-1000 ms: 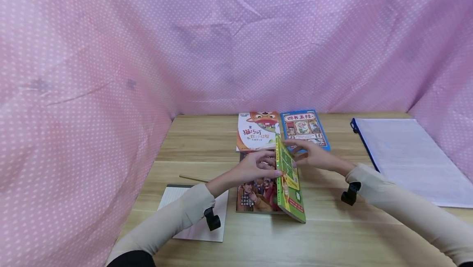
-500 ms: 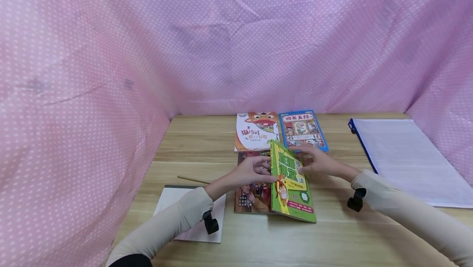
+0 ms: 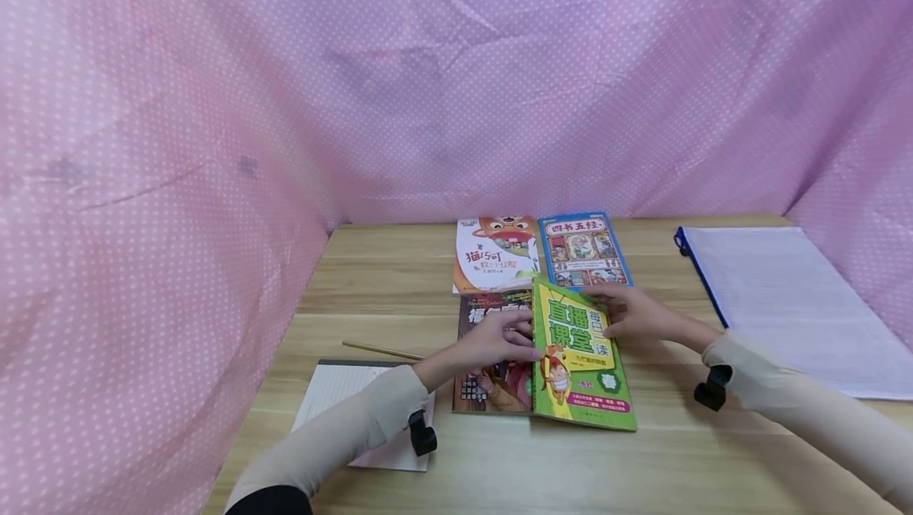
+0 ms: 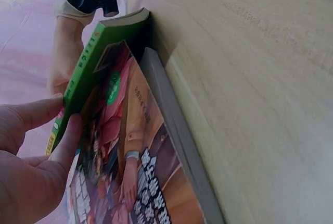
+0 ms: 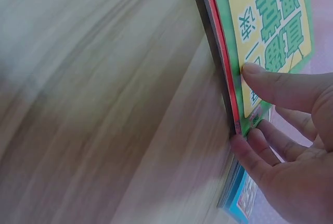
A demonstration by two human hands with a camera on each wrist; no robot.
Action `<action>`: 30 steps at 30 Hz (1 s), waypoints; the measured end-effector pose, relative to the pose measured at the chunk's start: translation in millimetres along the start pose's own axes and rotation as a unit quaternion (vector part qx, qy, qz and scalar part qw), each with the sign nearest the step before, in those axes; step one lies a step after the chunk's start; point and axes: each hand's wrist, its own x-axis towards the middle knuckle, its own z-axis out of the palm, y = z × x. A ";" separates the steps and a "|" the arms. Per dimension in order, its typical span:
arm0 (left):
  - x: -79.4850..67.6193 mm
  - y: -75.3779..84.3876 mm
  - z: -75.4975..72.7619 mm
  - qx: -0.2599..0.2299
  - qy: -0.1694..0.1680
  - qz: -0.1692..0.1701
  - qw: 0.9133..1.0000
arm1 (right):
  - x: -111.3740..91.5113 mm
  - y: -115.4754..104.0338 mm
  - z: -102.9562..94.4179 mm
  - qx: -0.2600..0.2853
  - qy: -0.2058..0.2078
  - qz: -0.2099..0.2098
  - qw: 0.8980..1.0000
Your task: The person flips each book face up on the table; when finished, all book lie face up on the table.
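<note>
A green paperback book with a yellow title panel is tilted over a dark brown comic-style book. Its spine side stands higher than its right side. My left hand pinches the spine, with a digit on either face in the left wrist view. My right hand holds the right edge near the top. In the right wrist view the thumb lies on the cover and the fingers curl at the page edge. The green book hides the right part of the brown one.
Behind lie a white-and-orange picture book and a blue-bordered book. A lined notepad and a thin stick are at the left, partly under the left forearm. A translucent zip folder with blue edging lies right.
The green book has swung from nearly upright on its spine side down towards the right, its front cover turning up into view. The right hand has moved right with its edge.
</note>
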 end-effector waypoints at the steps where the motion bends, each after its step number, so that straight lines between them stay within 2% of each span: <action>1: 0.7 0.2 1.5 -0.001 0.002 -0.002 1.000 | -0.8 0.0 -1.7 -0.001 0.000 0.006 1.000; 10: 9.2 -1.9 14.8 0.021 0.017 -0.013 1.000 | -8.6 5.6 -11.3 -0.032 0.011 0.045 0.998; 16: 15.8 -6.0 23.6 0.025 0.047 -0.031 0.998 | -15.9 9.3 -14.1 -0.040 0.014 0.071 0.997; 24: 20.0 -5.1 27.3 0.054 0.057 -0.030 0.996 | -22.4 12.1 -17.9 -0.043 0.024 0.090 0.995; 30: 21.4 -2.4 28.8 0.063 0.065 -0.042 0.995 | -22.0 15.5 -19.3 -0.049 0.027 0.102 0.993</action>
